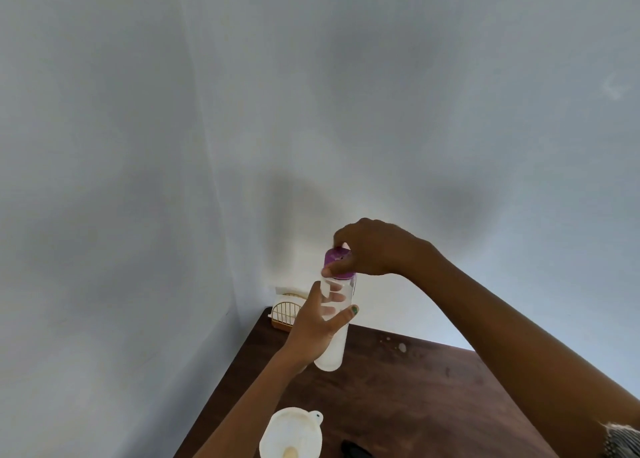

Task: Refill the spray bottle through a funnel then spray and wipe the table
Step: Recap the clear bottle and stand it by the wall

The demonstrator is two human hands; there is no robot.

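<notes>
Bottle (334,333) held above worktop (415,388): left hand (311,333) fingers clamped mid-body, right hand (370,249) fingers pinching purple cap (335,258). Clear, smooth, likely slippery; grip body firmly. Funnel (291,433) nearby.

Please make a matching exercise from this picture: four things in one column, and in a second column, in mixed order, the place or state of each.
Things:
1. clear plastic bottle
2. purple round cap
3. white plastic funnel
4. cream wire holder

Places or states:
A. at the table's far corner by the wall
B. pinched from above by the right hand
C. gripped around its body by the left hand
D. at the picture's bottom edge, near the person

Pairs: 1-C, 2-B, 3-D, 4-A
</notes>
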